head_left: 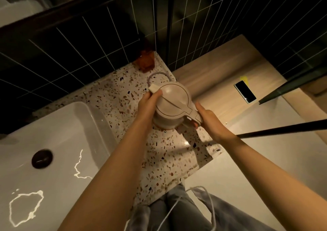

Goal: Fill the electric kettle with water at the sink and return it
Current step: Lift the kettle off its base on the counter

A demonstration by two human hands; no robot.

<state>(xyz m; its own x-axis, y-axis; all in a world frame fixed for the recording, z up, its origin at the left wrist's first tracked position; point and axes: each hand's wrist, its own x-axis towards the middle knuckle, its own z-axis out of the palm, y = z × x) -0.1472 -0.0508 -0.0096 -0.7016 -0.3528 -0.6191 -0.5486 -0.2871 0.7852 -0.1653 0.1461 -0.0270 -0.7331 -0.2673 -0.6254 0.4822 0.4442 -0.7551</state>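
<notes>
- Nearest you, below the kettle (172,105) in the view, are your grey trousers (178,211) with a pale cord (208,200) hanging across them.
- Your left hand (148,103) is wrapped against the kettle's side near the spout, fingers curved onto the body; your right hand (208,119) is closed around its handle. Both hands hold the kettle.
- The kettle stands upright, lid shut, on or just above the speckled counter (169,153). A rim that may be its base shows under it, but you cannot tell whether it is seated.
- The sink (58,142) lies to the kettle's left, well apart, with streaks of water in the basin around the dark drain (42,158).
- Judging progress: the wet basin and closed lid suggest the kettle may already be filled and is being returned, but the water level is hidden, so it could equally be the lift-off.
- Beyond the kettle, a loop of cable (157,75) and an amber tumbler (146,60) sit by the wall.
- To the kettle's right, a wooden ledge (217,71) carries a phone (245,91).
- Dark tiles (79,41) with pale grout back it all; the light is dim and warm.
</notes>
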